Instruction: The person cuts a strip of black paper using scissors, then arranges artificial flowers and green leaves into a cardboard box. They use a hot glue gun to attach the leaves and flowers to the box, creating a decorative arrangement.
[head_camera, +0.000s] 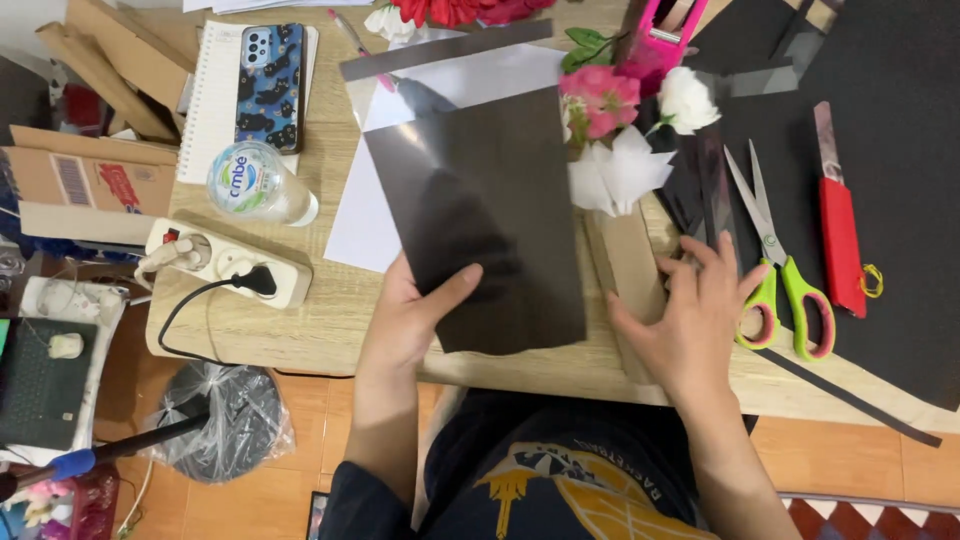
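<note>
Two hands are at work: the left hand (405, 318) grips the dark glossy sheet (480, 215) by its lower edge, while the right hand (690, 320) rests open on the bench (300, 330) beside the green-handled scissors (785, 275), holding nothing.

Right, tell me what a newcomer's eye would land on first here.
Most striking is the dark glossy sheet at the centre of the wooden table, pinched at its lower edge by the left hand. Next, the right hand lies flat on the table beside green-handled scissors and a red utility knife. Pink and white artificial flowers sit just above.
</note>
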